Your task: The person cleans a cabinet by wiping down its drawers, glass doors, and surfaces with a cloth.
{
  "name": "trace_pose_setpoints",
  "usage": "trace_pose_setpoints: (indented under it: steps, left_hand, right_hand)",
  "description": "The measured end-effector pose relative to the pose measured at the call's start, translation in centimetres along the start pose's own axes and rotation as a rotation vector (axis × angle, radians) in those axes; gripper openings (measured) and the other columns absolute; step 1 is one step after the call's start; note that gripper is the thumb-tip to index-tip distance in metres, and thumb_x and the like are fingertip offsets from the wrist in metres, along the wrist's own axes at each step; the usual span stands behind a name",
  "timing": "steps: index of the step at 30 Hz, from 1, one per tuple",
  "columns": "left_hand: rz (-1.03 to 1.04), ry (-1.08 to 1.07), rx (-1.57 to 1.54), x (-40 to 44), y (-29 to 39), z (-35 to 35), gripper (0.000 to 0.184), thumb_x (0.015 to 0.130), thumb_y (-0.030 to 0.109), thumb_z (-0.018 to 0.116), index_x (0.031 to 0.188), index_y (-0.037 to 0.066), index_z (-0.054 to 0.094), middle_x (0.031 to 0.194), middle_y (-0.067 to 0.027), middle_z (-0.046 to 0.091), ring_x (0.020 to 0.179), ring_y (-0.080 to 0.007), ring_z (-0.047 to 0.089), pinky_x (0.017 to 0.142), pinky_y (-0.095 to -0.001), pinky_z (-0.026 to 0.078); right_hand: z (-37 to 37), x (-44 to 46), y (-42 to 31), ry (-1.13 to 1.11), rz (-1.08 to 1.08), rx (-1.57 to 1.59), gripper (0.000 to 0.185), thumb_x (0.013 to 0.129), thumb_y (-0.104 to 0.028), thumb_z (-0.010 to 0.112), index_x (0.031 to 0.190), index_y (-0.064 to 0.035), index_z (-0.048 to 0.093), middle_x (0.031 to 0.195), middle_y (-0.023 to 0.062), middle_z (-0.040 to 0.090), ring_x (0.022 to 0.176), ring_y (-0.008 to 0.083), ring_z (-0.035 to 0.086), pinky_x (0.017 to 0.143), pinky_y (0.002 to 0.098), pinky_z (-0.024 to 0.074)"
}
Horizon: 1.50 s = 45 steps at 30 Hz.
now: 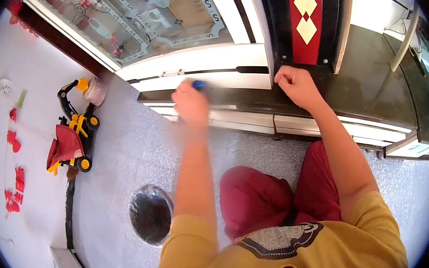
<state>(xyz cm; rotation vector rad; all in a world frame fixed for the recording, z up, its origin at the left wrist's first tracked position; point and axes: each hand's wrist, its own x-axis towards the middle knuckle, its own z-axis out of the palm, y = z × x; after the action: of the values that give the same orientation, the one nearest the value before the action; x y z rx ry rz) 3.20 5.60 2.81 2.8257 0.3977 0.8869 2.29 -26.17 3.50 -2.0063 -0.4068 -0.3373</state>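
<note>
My left hand (191, 102) is closed and blurred by motion, in front of the white drawer front (225, 79) below the glass cabinet door. A small blue object (199, 85) shows at its fingers; what it is cannot be made out. My right hand (294, 86) is closed, with curled fingers, at the right end of the drawer front, above the dark countertop (334, 91). Whether anything is inside its fingers is hidden.
A yellow and black toy excavator (77, 127) with a red seat stands on the left. A bin with a dark liner (151, 215) is on the grey floor (112, 195). White drawers (244, 121) run under the countertop. A red and black panel (306, 16) stands at the upper right.
</note>
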Motion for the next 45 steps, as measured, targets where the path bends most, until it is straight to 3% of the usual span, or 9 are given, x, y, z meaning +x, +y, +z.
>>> trace_pose_setpoints:
  steps: [4,10,21,33,35,37,41,42,45]
  left_hand:
    - [0.164,0.103,-0.062,-4.6,7.0,-0.7,0.044,0.081,0.014,0.079,0.119,0.009,0.059,0.11,-0.0125,0.065,0.108,-0.0379,0.062,0.086,-0.0527,0.058]
    - [0.149,-0.078,-0.135,-6.5,10.8,-2.5,0.048,0.084,0.021,0.083,0.121,0.006,0.056,0.116,-0.0132,0.064,0.112,-0.0373,0.063,0.089,-0.0526,0.057]
    - [-0.134,-0.096,0.08,2.7,-2.0,-0.1,0.048,0.087,0.022,0.082,0.124,0.005,0.055,0.13,-0.0161,0.065,0.126,-0.0404,0.059,0.095,-0.0572,0.058]
    - [-0.443,-0.138,0.258,12.9,-16.1,2.5,0.029,0.103,0.021,0.058,0.128,0.007,0.058,0.13,-0.0142,0.066,0.122,-0.0365,0.065,0.092,-0.0542,0.06]
    - [-0.333,-0.058,0.424,13.2,-18.6,3.8,0.026,0.104,0.024,0.057,0.126,0.01,0.06,0.126,-0.0157,0.069,0.117,-0.0372,0.068,0.091,-0.0542,0.061]
    - [-0.433,-0.052,0.348,14.4,-19.6,4.1,0.027,0.106,0.029,0.053,0.125,0.011,0.06,0.124,-0.0158,0.069,0.117,-0.037,0.068,0.089,-0.0548,0.061]
    - [-0.383,0.02,0.319,13.7,-20.2,5.1,0.024,0.104,0.025,0.058,0.122,0.01,0.058,0.125,-0.0129,0.067,0.124,-0.038,0.063,0.087,-0.0567,0.061]
    - [-0.312,0.001,0.318,13.1,-18.9,4.5,0.024,0.103,0.025,0.06,0.121,0.01,0.058,0.125,-0.0129,0.068,0.123,-0.0385,0.063,0.087,-0.0571,0.061]
    - [-0.117,-0.006,0.342,9.8,-15.2,3.6,0.028,0.097,0.025,0.067,0.117,0.009,0.057,0.123,-0.0136,0.067,0.117,-0.0395,0.064,0.086,-0.0583,0.061]
  right_hand:
    - [0.3,-0.2,0.6,0.016,-0.035,-0.017,0.016,0.098,-0.017,0.066,0.095,-0.0014,0.068,0.073,0.015,0.064,0.064,0.0274,0.061,0.065,0.0378,0.0507]
    - [0.4,-0.4,0.9,0.035,-0.085,-0.005,0.014,0.096,-0.015,0.066,0.094,-0.0017,0.069,0.072,0.0144,0.065,0.062,0.0248,0.061,0.063,0.0366,0.0503]
    - [0.0,-0.7,-0.3,-0.002,-0.036,-0.035,0.011,0.096,-0.01,0.065,0.097,-0.0019,0.071,0.075,0.0122,0.068,0.064,0.0185,0.062,0.065,0.0331,0.0508]
    - [-0.2,-0.4,-0.2,-0.04,0.037,-0.031,0.012,0.098,-0.011,0.064,0.098,-0.0009,0.071,0.075,0.0099,0.067,0.067,0.0138,0.06,0.066,0.0318,0.051]
    - [-0.1,0.0,0.0,-0.017,-0.014,-0.057,0.012,0.098,-0.011,0.064,0.098,-0.0014,0.071,0.075,0.0092,0.067,0.068,0.0139,0.061,0.066,0.0318,0.0513]
    - [-0.2,0.0,-0.3,-0.014,0.009,-0.021,0.013,0.098,-0.013,0.064,0.098,-0.0018,0.07,0.075,0.0115,0.067,0.069,0.0151,0.062,0.067,0.0333,0.0527]
    - [0.0,0.0,-0.7,0.028,0.0,-0.036,0.016,0.096,-0.017,0.065,0.097,-0.0011,0.07,0.083,0.0216,0.069,0.071,0.0339,0.067,0.072,0.0417,0.0552]
    - [0.2,0.1,-0.1,0.016,0.011,-0.035,0.011,0.097,-0.009,0.064,0.093,0.0003,0.068,0.077,0.0094,0.063,0.073,0.0125,0.058,0.069,0.0324,0.0514]
    - [0.2,0.1,-0.2,0.034,0.003,-0.044,0.014,0.098,-0.013,0.063,0.092,-0.0002,0.068,0.079,0.0125,0.067,0.071,0.0195,0.062,0.07,0.0362,0.0534]
